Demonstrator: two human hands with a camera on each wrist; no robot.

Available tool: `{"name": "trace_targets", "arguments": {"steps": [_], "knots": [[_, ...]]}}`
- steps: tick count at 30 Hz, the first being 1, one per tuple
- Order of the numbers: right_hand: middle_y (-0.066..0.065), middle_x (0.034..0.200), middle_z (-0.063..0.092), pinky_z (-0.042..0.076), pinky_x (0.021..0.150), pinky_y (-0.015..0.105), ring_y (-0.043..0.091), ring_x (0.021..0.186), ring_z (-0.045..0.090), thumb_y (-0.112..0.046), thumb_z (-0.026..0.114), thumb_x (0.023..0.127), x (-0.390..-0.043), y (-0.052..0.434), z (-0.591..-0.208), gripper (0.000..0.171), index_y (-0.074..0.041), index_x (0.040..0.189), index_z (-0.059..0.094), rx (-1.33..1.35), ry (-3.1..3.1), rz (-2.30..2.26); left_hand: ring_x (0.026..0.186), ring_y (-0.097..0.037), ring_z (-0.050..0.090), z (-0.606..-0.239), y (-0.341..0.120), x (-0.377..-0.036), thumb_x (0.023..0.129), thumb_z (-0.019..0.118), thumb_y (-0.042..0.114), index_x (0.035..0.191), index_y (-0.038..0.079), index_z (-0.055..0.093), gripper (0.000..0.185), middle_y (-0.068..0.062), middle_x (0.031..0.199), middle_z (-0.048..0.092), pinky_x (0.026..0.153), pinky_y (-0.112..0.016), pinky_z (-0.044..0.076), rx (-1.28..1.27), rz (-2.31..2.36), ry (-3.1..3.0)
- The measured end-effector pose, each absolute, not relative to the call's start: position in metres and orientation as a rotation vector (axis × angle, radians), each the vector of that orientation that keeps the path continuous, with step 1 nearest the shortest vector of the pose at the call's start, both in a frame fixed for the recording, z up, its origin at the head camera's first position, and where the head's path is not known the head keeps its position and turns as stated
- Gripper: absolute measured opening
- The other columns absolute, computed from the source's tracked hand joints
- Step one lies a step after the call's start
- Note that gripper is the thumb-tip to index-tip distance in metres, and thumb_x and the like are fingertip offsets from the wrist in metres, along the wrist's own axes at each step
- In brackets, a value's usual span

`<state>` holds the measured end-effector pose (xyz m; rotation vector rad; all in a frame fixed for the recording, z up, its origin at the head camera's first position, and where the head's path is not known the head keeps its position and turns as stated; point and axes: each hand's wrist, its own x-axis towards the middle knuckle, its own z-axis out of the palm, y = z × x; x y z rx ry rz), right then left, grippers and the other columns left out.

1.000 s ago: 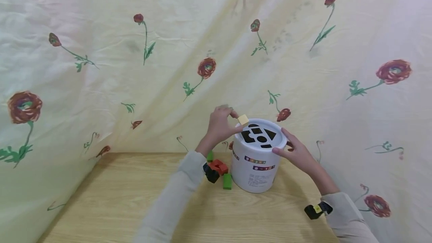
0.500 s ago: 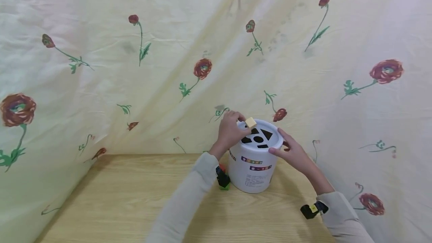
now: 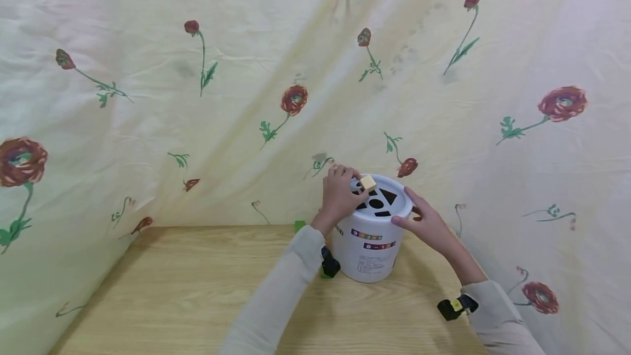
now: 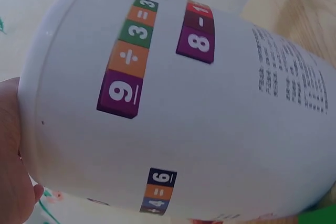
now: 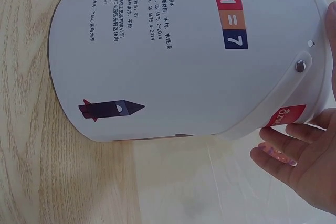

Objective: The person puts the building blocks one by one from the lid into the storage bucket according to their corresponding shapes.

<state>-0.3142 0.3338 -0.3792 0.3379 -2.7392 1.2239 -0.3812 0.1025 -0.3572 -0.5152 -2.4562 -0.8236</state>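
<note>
Your left hand (image 3: 339, 198) pinches a small pale wooden cube (image 3: 367, 182) between thumb and fingertips, holding it on the lid at about 10 o'clock, over the dark shaped cut-outs. Your right hand (image 3: 428, 224) rests against the lid's rim at roughly 3 o'clock, fingers fairly straight and spread along the edge, bracing rather than clutching; the right wrist view shows the fingers (image 5: 294, 158) just beside the rim. The lid tops a white bucket (image 3: 367, 251) standing upright on the wooden table (image 3: 172, 289), near the far edge at 12 o'clock from you. Coloured number labels (image 4: 128, 59) run across the bucket's side, with printed text (image 5: 131, 3) and a small rocket picture (image 5: 110, 108) lower down. A green block (image 3: 299, 225) lies on the table at 9 o'clock from the bucket, partly hidden behind your left sleeve (image 3: 276, 300); another bit of green shows just beside the bucket's base. A flowered cloth (image 3: 246, 70) hangs behind and to both sides.
</note>
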Motion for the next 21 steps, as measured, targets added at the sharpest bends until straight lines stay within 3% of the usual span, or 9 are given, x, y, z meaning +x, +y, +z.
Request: {"name": "trace_targets", "arguments": {"steps": [4, 21], "knots": [[0.025, 0.167, 0.02, 0.03, 0.111, 0.072, 0.056, 0.145, 0.03, -0.046, 0.068, 0.096, -0.3144, 0.3331, -0.3778, 0.098, -0.013, 0.165, 0.007, 0.336, -2.741, 1.223, 0.137, -0.027, 0.041, -0.3554, 0.1015, -0.3814, 0.089, 0.075, 0.039, 0.118, 0.021, 0.064, 0.036, -0.003, 0.13, 0.055, 0.111, -0.047, 0.037, -0.521, -0.767, -2.465], [0.025, 0.167, 0.019, 0.031, 0.11, 0.072, 0.057, 0.145, 0.03, -0.045, 0.068, 0.096, -0.3155, 0.333, -0.3805, 0.098, -0.012, 0.165, 0.007, 0.346, -2.736, 1.221, 0.136, -0.028, 0.038, -0.3538, 0.1002, -0.3779, 0.092, 0.072, 0.04, 0.121, 0.021, 0.062, 0.036, -0.004, 0.134, 0.052, 0.112, -0.049, 0.035, -0.507, -0.742, -2.561]]}}
